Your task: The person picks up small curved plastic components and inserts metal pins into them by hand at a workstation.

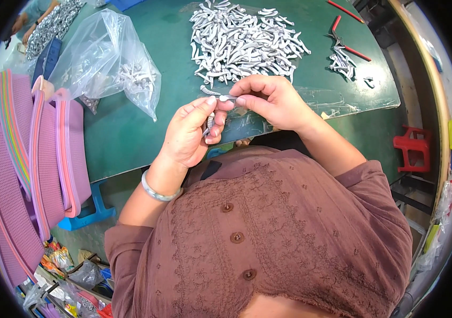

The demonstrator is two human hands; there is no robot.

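My left hand (188, 130) is closed round a small ribbed silver metal piece (210, 121), which hangs between its fingers. Its thumb and forefinger also pinch one end of a small shiny silver piece (224, 98). My right hand (272, 100) grips the other end of that piece between thumb and fingers. Both hands meet just above the front edge of the green table (175, 53). Another ribbed silver piece (209, 91) lies on the table right behind my left fingertips. Beyond them spreads a large pile of curved silver-white pieces (242, 42).
A clear plastic bag (104, 58) with similar pieces lies at left. Stacked pink and purple baskets (45, 153) crowd the left side. Red-handled pliers (337, 36) sit by a small heap (341, 63) at right. A red stool (413, 148) stands beyond. Another person's hand (28, 34) shows far left.
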